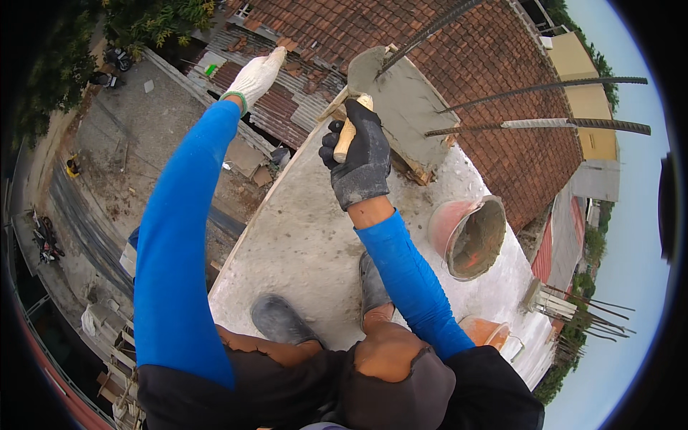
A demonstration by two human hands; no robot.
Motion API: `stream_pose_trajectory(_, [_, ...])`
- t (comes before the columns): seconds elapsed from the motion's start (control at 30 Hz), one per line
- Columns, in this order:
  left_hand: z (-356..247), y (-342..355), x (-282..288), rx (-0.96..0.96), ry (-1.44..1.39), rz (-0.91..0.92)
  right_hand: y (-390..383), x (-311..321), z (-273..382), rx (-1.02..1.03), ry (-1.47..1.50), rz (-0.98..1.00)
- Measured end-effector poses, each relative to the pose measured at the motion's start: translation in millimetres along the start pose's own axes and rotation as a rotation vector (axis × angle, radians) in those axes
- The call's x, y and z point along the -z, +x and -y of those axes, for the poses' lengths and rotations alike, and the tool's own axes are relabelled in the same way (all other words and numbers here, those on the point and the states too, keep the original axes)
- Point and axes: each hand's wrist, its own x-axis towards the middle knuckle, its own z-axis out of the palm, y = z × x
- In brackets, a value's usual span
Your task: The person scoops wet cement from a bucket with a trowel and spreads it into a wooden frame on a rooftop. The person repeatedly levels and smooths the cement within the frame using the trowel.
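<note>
My right hand (358, 161), in a black glove, is closed around the pale wooden handle (345, 140) of a trowel. A rounded grey shape at the handle's far end looks like its mortar-coated blade (365, 66), over the left corner of a wet grey concrete patch (412, 100). Boards edge this patch, and the blade blends into it, so contact is hard to judge. My left hand (256, 79), in a white knitted glove, reaches out past the slab's left edge. Its fingers point away from me, seemingly stretched, and nothing shows in them.
I crouch on a pale concrete slab (287, 236) high above a yard (154, 136). Ribbed steel bars (523, 93) rise from the concrete patch. A mortar-smeared bucket (438, 233) lies tipped at right; an orange bucket (481, 330) is nearer. Tiled roofs (494, 64) lie beyond.
</note>
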Motion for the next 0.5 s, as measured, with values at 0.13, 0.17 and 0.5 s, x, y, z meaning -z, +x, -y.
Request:
stream_pose_trajectory(0.13, [5.0, -20.1, 19.4, 0.034, 0.021, -0.060, 19.1, -15.2, -2.5, 0.016, 0.103, -0.005])
stream_pose_trajectory(0.17, [3.4, -23.9, 22.7, 0.034, 0.032, -0.058, 22.6, -18.6, -2.4, 0.010, 0.139, 0.007])
stream_pose_trajectory(0.5, [-15.1, -27.9, 17.1, 0.001, 0.081, 0.017, -24.6, -25.9, -9.2, -0.121, 0.062, -0.042])
